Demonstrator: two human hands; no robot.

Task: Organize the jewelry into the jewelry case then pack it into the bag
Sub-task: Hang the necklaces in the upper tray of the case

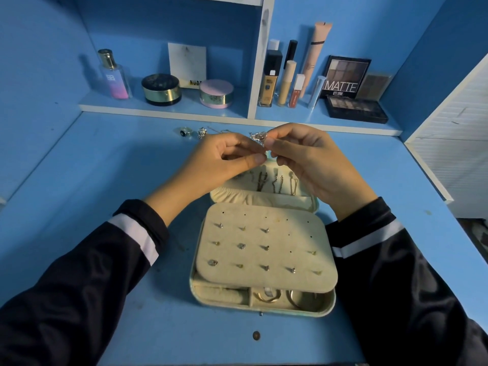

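**Both hands pinch a silver chain above the open case**

The left hand [221,162] and right hand [314,162] meet fingertip to fingertip. Thumb and forefinger of each are closed on a small bunched silver chain [258,136], and the other fingers are loosely curled. The bundle is too small and bright to tell whether it is a necklace or a bracelet, or where its clasp lies.

Directly under the fingers stands the raised lid [264,199] of the jewelry case [195,286], where several chains and drop pieces already hang in a row. Nearer the person than the fingers lies the earring pad [290,239], with studs set in many of its holes. Below its near edge, gold hoops [266,295] sit in an open compartment.

Just beyond the fingers and to their left, a dark-stoned ring [184,132] and a second silver ring [202,133] wait on the blue desk [105,180]. Farther off still, a shelf [163,107] carries cosmetics.

The step in hand appears to be readying this chain for the lid. The sorting looks well along, though loose pieces remain and no bag is in sight. Next, the chain probably needs loosening until it hangs straight. Then it goes down to a free spot in the lid just below the fingers, kept clear of the neighbouring chains so they do not tangle.
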